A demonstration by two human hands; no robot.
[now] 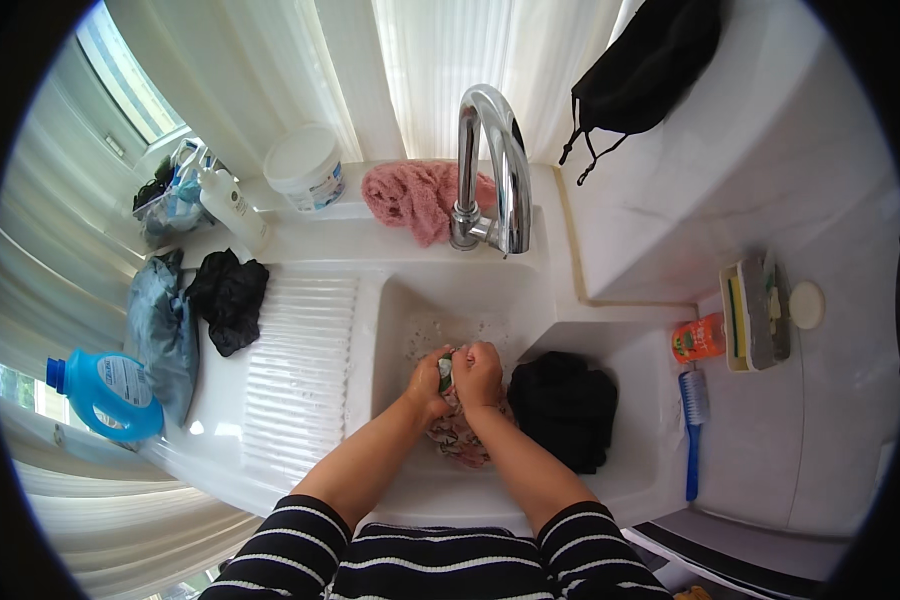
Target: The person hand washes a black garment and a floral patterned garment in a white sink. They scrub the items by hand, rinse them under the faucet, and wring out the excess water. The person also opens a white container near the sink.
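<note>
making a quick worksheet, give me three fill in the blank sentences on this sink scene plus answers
Held by the left hand and right hand, the patterned cloth is to the ____ of the black cloth.
The fluffy cloth behind the tap is ____.
The brush has a ____ handle.
Missing words: left; pink; blue.

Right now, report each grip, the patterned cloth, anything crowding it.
Left grip, right grip: both closed on patterned cloth. Cloth bunched in sink. Black garment close on its right.
</note>
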